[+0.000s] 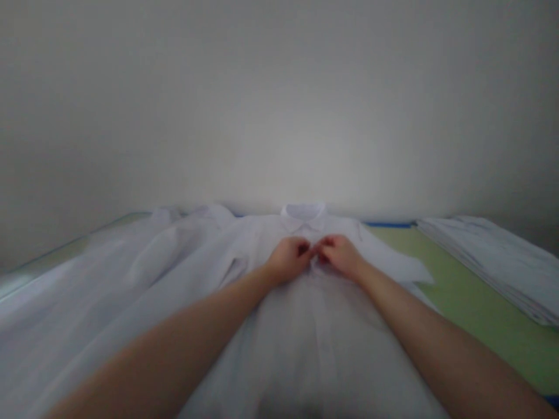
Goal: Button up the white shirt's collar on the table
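Observation:
A white collared shirt (244, 326) lies spread flat on the green table (471, 302), its collar (304, 212) at the far end near the wall. My left hand (289, 256) and my right hand (339, 253) meet just below the collar, at the shirt's front placket. Both hands have fingers curled into a pinch on the shirt's fabric. What sits between the fingertips is too small and blurred to make out.
A stack of folded white cloth (498, 262) lies at the right edge of the table. More loose white fabric (174, 238) is bunched at the left. A plain pale wall (279, 99) rises right behind the table.

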Demonstrator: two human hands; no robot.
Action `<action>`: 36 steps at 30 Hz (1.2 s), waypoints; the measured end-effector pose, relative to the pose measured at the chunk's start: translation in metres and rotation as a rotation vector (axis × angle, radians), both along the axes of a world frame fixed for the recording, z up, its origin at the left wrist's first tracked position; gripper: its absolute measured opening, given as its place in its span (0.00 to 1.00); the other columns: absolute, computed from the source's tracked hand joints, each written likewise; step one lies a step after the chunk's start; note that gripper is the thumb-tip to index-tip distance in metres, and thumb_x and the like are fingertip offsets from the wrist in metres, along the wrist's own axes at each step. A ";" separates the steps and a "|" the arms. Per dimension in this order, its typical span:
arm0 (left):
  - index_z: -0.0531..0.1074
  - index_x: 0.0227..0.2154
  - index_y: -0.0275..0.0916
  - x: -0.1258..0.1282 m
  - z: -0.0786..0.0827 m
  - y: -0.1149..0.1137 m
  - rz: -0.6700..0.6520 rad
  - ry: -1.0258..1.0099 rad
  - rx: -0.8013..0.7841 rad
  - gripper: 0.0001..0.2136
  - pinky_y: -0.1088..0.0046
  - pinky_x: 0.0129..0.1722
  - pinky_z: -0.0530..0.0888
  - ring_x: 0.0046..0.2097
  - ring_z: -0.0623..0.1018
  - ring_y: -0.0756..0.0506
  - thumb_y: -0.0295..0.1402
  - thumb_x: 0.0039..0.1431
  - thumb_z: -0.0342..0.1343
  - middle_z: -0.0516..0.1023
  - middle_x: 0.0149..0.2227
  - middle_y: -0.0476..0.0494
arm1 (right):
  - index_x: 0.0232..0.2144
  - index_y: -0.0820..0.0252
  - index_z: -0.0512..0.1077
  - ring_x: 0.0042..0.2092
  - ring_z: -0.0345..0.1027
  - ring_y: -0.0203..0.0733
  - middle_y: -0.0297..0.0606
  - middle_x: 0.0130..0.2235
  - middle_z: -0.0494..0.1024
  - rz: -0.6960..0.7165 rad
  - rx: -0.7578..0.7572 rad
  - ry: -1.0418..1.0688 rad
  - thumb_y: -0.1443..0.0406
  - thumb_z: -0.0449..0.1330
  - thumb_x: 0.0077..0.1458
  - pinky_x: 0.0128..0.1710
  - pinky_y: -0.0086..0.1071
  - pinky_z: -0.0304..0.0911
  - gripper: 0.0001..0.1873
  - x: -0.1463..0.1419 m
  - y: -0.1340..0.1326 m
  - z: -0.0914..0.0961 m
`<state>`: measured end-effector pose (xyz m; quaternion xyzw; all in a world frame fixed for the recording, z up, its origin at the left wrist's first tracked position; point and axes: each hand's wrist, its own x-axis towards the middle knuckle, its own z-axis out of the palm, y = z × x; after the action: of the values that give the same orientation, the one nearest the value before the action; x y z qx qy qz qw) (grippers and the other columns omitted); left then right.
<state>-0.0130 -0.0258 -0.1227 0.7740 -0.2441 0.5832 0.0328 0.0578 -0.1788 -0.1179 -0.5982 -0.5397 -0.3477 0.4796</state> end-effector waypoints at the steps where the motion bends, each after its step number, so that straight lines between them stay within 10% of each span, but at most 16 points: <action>1: 0.68 0.21 0.35 0.002 0.001 0.001 -0.017 0.014 -0.027 0.17 0.77 0.23 0.57 0.24 0.65 0.52 0.44 0.56 0.47 0.68 0.20 0.50 | 0.30 0.64 0.71 0.24 0.62 0.31 0.33 0.22 0.71 -0.007 0.024 -0.049 0.65 0.56 0.46 0.25 0.26 0.58 0.09 0.000 0.001 0.000; 10: 0.68 0.23 0.36 0.004 0.001 0.002 -0.105 0.079 -0.005 0.10 0.79 0.24 0.60 0.25 0.67 0.52 0.34 0.55 0.45 0.69 0.22 0.50 | 0.52 0.64 0.60 0.21 0.55 0.29 0.25 0.20 0.63 -0.066 -0.060 -0.128 0.64 0.60 0.42 0.22 0.24 0.51 0.32 0.002 -0.001 0.000; 16: 0.71 0.26 0.36 0.002 0.006 0.003 -0.050 0.107 0.015 0.12 0.78 0.27 0.64 0.28 0.70 0.51 0.34 0.56 0.45 0.73 0.25 0.48 | 0.29 0.64 0.70 0.22 0.57 0.29 0.29 0.20 0.66 -0.184 -0.107 -0.215 0.60 0.62 0.41 0.22 0.24 0.50 0.13 0.002 -0.007 0.008; 27: 0.69 0.49 0.34 0.042 0.107 0.027 0.391 -0.166 0.018 0.21 0.72 0.55 0.60 0.54 0.67 0.43 0.35 0.52 0.52 0.69 0.53 0.37 | 0.27 0.63 0.69 0.21 0.59 0.30 0.30 0.21 0.69 -0.104 0.178 -0.074 0.60 0.59 0.43 0.21 0.23 0.51 0.10 0.002 -0.015 0.021; 36: 0.77 0.32 0.36 0.065 0.138 0.027 0.389 0.000 -0.034 0.12 0.73 0.39 0.69 0.38 0.76 0.45 0.33 0.54 0.48 0.78 0.34 0.39 | 0.27 0.61 0.68 0.20 0.63 0.32 0.30 0.20 0.68 0.128 0.577 0.181 0.60 0.58 0.43 0.19 0.24 0.57 0.10 0.025 -0.059 0.048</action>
<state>0.0518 0.0013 0.0155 0.8061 -0.0801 0.5825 -0.0676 0.0825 -0.2377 -0.0699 -0.4307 -0.4101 -0.4009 0.6968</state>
